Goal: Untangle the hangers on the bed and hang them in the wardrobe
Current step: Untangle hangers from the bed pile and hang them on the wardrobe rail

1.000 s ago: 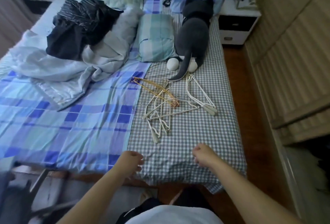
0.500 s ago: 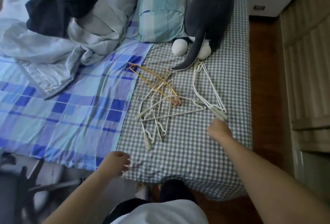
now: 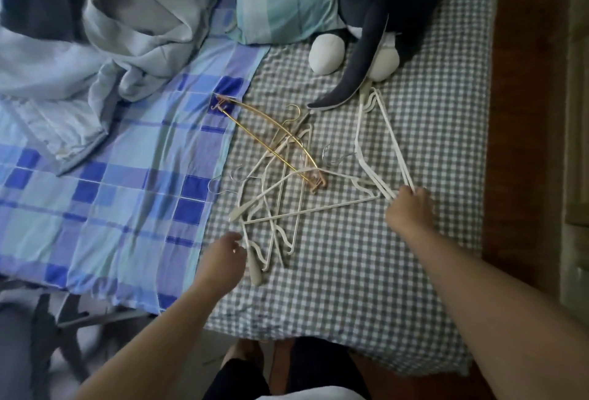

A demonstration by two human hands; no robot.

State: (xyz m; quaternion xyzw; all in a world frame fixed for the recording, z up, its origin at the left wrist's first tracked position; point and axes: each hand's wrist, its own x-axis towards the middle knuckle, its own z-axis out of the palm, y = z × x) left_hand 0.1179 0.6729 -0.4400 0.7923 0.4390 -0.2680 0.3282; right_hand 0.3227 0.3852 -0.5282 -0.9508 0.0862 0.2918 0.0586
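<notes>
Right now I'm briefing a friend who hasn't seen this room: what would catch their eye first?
First, the tangle of white hangers in the middle of the checked sheet, with one gold hanger lying across it. The right hand grips the corner of a separate white bunch at the right, while the left hand reaches the tangle's near end. Behind sits a grey plush cat.

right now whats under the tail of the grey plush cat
The tip of the plush cat's tail lies over the far corner of the white hangers that the right hand grips at the near end. Under that is the checked sheet. How far the corner runs beneath is hidden.
</notes>
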